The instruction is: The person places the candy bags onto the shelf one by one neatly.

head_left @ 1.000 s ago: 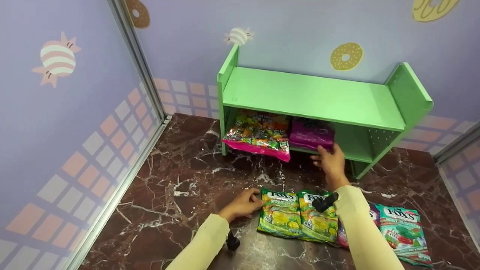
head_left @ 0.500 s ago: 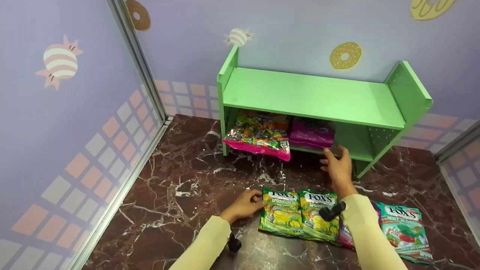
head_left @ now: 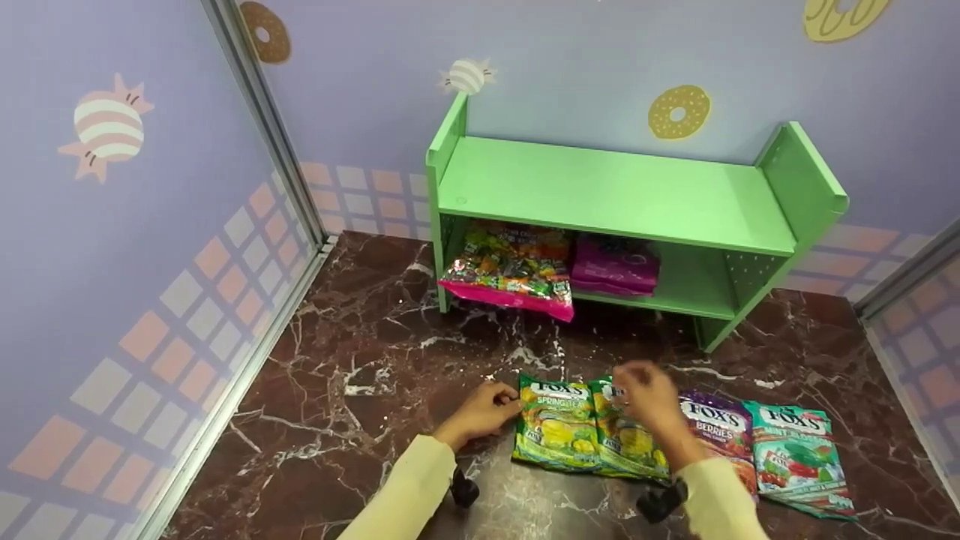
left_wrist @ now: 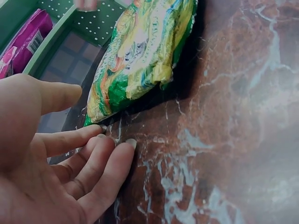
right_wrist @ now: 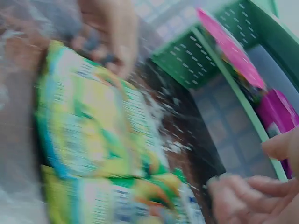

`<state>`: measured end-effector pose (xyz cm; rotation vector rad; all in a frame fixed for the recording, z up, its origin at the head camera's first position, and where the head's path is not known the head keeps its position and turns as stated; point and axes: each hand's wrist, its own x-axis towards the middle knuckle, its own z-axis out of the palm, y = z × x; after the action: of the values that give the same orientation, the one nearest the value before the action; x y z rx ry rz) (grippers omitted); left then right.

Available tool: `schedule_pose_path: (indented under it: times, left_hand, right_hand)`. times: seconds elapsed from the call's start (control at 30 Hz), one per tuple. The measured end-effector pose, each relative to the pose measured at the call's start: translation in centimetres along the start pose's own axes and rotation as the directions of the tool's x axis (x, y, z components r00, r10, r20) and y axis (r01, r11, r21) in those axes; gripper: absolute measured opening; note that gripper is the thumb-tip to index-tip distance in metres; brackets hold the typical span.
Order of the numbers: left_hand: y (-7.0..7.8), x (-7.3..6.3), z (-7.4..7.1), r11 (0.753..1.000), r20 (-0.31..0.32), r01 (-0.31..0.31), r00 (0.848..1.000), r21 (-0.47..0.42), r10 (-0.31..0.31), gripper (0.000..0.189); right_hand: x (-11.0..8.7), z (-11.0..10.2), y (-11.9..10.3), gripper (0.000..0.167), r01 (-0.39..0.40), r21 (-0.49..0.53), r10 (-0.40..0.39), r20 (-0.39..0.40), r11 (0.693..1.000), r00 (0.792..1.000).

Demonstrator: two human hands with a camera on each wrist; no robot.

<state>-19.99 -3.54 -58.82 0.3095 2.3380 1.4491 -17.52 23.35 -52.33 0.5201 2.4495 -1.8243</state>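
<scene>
My left hand (head_left: 484, 411) lies beside the left edge of a green Fox's Spring Tea candy bag (head_left: 559, 427), fingertips right at its corner. In the left wrist view the thumb stands apart from the loosely bent fingers (left_wrist: 100, 177), which hold nothing. Blurred by motion, my right hand (head_left: 651, 397) hovers over a second Spring Tea bag (head_left: 630, 446) and partly hides it. Its relaxed fingers (right_wrist: 243, 196) have nothing between them in the right wrist view. Right of these lie a purple Fox's Berries bag (head_left: 716, 427) and a teal Mint Blossom bag (head_left: 801, 461).
Behind the row of bags, a green shelf (head_left: 615, 187) stands against the wall. On its lower level, a candy bag with a pink edge (head_left: 514, 270) juts out over the front, next to a purple pack (head_left: 615, 266). Dark marbled surface (head_left: 390, 352) lies in front.
My right hand has come away from the purple pack on the shelf, back down over the second Spring Tea bag. The purple pack stays on the shelf. My left hand has hardly moved.
</scene>
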Motion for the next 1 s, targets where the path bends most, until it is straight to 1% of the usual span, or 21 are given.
schedule_pose_path:
  times: [0.07,0.17,0.23,0.3,0.4,0.57,0.63,0.7,0.8,0.87,0.93,1.0]
  left_hand:
    - [0.0,-0.1,0.0,1.0,-0.004,0.019,1.0,-0.008,-0.019,0.027]
    - [0.2,-0.3,0.1,0.999,0.003,0.035,0.999,-0.01,-0.035,0.028]
    - [0.4,-0.6,0.1,0.999,0.012,0.049,0.999,-0.015,-0.049,0.03]
    - [0.7,-0.9,0.2,0.998,0.015,0.054,0.998,-0.022,-0.054,0.031]
    - [1.0,-1.3,0.5,0.998,0.015,0.057,0.998,-0.029,-0.057,0.033]
    - [1.2,-1.7,1.1,0.999,0.001,0.045,0.999,-0.009,-0.045,0.039]
    - [1.3,-1.8,1.3,0.999,-0.013,0.039,0.999,0.009,-0.039,0.041]
    - [1.4,-2.0,1.4,0.999,-0.025,0.038,0.999,0.035,-0.037,0.041]
    - [1.5,-2.3,1.6,0.997,-0.044,0.032,0.999,0.066,-0.03,0.039]
    - [1.5,-2.4,1.7,0.997,-0.041,0.032,0.999,0.07,-0.03,0.038]
    - [1.3,-2.5,1.8,0.999,-0.031,0.023,0.999,0.04,-0.021,0.039]
    - [1.0,-2.6,2.0,1.0,-0.017,0.016,1.0,-0.003,-0.017,0.042]
  right_hand:
    - [-0.9,0.8,0.5,0.028,-0.04,0.007,0.04,0.06,0.999,0.997]
    - [-2.0,1.7,0.9,0.029,-0.079,0.014,0.077,0.105,0.997,0.991]
    - [-2.5,2.0,0.9,0.031,-0.084,-0.01,0.085,0.114,0.996,0.99]
    - [-2.9,2.1,1.1,0.034,-0.093,-0.048,0.098,0.11,0.995,0.989]
    - [-3.3,2.4,1.4,0.036,-0.096,-0.077,0.104,0.105,0.992,0.989]
    - [-3.5,2.9,2.0,0.033,-0.101,-0.093,0.111,0.106,0.99,0.988]
    - [-3.5,3.2,2.4,0.029,-0.107,-0.063,0.114,0.117,0.992,0.987]
    - [-3.5,3.4,2.8,0.029,-0.093,-0.068,0.1,0.116,0.993,0.988]
    - [-3.8,3.5,3.4,0.032,-0.035,-0.099,0.046,0.109,0.994,0.993]
    - [-4.0,3.5,3.7,0.039,0.016,-0.164,0.0,0.096,0.986,0.995]
    - [-4.3,3.7,3.9,0.043,0.059,-0.191,-0.041,0.099,0.98,0.994]
    - [-4.6,3.8,4.1,0.047,0.071,-0.182,-0.051,0.111,0.981,0.992]
